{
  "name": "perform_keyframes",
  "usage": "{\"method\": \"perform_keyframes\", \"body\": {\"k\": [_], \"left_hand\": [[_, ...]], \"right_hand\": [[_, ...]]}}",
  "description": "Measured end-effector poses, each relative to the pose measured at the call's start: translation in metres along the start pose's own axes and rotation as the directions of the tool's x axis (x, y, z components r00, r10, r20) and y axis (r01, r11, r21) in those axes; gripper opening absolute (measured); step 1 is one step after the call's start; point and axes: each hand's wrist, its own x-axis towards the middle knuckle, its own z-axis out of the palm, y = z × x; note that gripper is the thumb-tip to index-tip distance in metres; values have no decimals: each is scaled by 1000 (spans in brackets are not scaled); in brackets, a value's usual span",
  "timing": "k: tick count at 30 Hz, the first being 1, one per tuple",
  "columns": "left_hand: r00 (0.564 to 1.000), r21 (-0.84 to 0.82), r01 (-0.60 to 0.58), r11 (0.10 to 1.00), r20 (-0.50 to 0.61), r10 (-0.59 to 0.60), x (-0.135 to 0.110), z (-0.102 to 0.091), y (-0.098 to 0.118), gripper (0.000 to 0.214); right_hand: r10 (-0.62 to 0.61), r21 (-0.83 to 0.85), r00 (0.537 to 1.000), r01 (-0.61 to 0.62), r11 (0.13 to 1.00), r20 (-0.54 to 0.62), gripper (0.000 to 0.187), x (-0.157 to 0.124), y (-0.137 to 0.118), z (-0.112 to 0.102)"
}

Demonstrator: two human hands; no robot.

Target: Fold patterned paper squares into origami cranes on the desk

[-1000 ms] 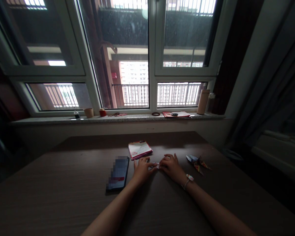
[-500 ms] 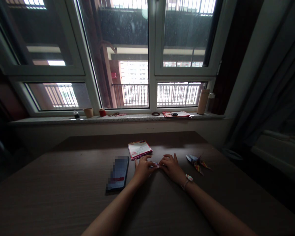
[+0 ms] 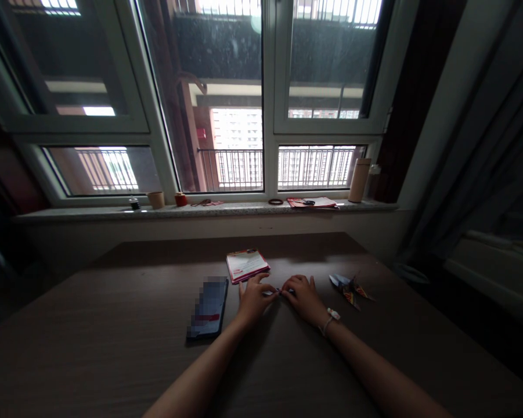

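Observation:
Between my fingertips, low over the brown table [image 3: 126, 325], is a small folded piece of paper [image 3: 279, 291], mostly hidden by the fingers. My left hand [image 3: 255, 301] pinches its left side with thumb and forefinger. The fingers of my right hand [image 3: 305, 297] are closed on its right side. Just beyond my left hand lies a stack of printed paper sheets [image 3: 247, 265] with red edges. Folded paper shapes [image 3: 350, 288], patterned and pointed, rest to the right of my right hand.
A phone [image 3: 209, 310] with a partly blurred screen lies left of my left hand. Along the windowsill [image 3: 244, 208] stand a paper cup [image 3: 155, 200], a red spool [image 3: 180, 200] and a tan flask [image 3: 359, 180]. Scissors [image 3: 308, 202] lie there on papers.
The fingers of both hands have shifted slightly around the folded paper, and less of it shows between them. My right hand's raised finger has lowered a little.

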Motion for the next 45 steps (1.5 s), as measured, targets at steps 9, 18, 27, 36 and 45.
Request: {"method": "perform_keyframes", "body": {"k": [9, 18, 27, 36, 45], "left_hand": [[999, 23, -35, 999, 36, 34, 1, 3, -2, 9], [1000, 28, 0, 1000, 25, -1, 0, 3, 2, 10], [998, 56, 22, 998, 62, -26, 0, 0, 5, 16], [996, 79, 68, 995, 49, -72, 3, 2, 3, 17], [996, 102, 80, 992, 42, -85, 4, 3, 2, 19]], "right_hand": [[9, 11, 1000, -9, 1000, 13, 17, 1, 2, 1], [27, -7, 1000, -27, 1000, -10, 20, 3, 6, 5], [103, -14, 995, -103, 995, -19, 24, 4, 8, 5], [153, -58, 988, -153, 987, -4, 32, 5, 6, 3], [185, -72, 983, -183, 981, 23, 27, 6, 3, 3]]}}
